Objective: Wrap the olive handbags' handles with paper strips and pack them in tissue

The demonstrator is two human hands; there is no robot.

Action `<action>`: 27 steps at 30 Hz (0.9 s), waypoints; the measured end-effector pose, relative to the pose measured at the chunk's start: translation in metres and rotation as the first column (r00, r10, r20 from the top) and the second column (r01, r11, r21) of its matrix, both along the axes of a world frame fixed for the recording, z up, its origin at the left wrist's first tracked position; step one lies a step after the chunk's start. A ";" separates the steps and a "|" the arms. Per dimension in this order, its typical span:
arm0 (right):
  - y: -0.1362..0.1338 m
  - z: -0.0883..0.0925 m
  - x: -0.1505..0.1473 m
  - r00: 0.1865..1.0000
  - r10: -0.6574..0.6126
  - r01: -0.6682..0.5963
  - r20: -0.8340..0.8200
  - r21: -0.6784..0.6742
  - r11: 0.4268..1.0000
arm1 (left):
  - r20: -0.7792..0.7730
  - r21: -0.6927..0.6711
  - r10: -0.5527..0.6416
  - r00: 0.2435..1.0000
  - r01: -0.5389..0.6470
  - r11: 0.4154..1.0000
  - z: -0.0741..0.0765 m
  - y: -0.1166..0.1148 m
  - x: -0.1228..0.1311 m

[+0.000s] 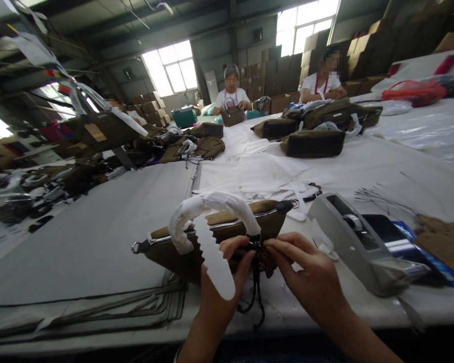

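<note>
An olive-brown handbag (181,257) with a silver zipper lies on the table in front of me. Its handle (212,202) is wrapped in white padding, and a white scalloped paper strip (215,259) hangs from it. At the foot of the handle, my left hand (230,267) is closed on a black cord (256,285) whose ends dangle below. My right hand (306,267) pinches at the same spot, beside a small leopard-print charm (267,261). The fingers partly hide the knot and ring there.
A grey tape dispenser (351,247) stands right of the bag, near brown tags (444,232) and thin black strings (382,196). Grey sheets (98,307) are stacked at left. More handbags (312,143) lie farther back. Several co-workers (232,98) are across the table.
</note>
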State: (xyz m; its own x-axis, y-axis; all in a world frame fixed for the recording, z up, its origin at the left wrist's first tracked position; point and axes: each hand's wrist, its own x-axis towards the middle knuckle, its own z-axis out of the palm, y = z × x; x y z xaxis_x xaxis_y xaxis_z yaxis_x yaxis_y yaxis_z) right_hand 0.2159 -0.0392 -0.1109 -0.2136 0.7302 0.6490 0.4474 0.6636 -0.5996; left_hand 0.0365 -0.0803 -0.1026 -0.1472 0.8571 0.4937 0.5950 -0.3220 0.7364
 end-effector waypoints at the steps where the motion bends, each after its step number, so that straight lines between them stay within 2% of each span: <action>1: 0.001 0.000 -0.001 1.000 0.006 -0.006 0.003 -0.004 1.000 | -0.020 0.012 -0.004 1.000 0.004 1.000 0.000 0.000 0.000; 4: 0.004 0.000 -0.003 0.999 0.038 -0.039 -0.001 -0.025 0.999 | -0.114 0.100 0.004 0.993 0.007 0.995 0.000 0.001 -0.001; 6: 0.006 0.001 -0.003 0.998 0.059 -0.060 -0.023 -0.045 0.997 | -0.210 0.181 0.051 0.976 -0.012 0.983 0.000 0.002 -0.001; 10: 0.010 0.002 -0.006 0.992 0.083 -0.092 -0.100 -0.086 0.992 | -0.409 0.321 0.155 0.900 -0.017 0.947 -0.002 0.005 -0.003; 14: 0.013 0.000 -0.007 0.985 0.091 -0.110 -0.145 -0.132 0.985 | -0.434 0.395 0.165 0.886 0.022 0.918 -0.004 0.009 -0.006; 20: 0.015 0.000 -0.004 0.975 0.153 -0.180 -0.158 -0.174 0.968 | -0.437 0.371 0.191 0.879 -0.017 0.929 -0.003 0.010 -0.006; 24: 0.013 0.006 -0.008 0.969 0.167 -0.204 -0.181 -0.213 0.956 | -0.493 0.333 0.226 0.840 -0.058 0.941 -0.010 0.009 -0.005; 27: 0.014 0.007 -0.009 0.970 0.169 -0.201 -0.172 -0.193 0.960 | -0.479 0.306 0.202 0.854 -0.054 0.951 -0.012 0.012 -0.009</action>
State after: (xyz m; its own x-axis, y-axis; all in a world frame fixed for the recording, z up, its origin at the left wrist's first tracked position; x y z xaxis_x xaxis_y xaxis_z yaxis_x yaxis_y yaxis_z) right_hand 0.2066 -0.0256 -0.1038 -0.2683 0.8089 0.5231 0.2210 0.5802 -0.7839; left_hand 0.0276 -0.0682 -0.1148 0.0836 0.6687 0.7388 0.9064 -0.3591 0.2225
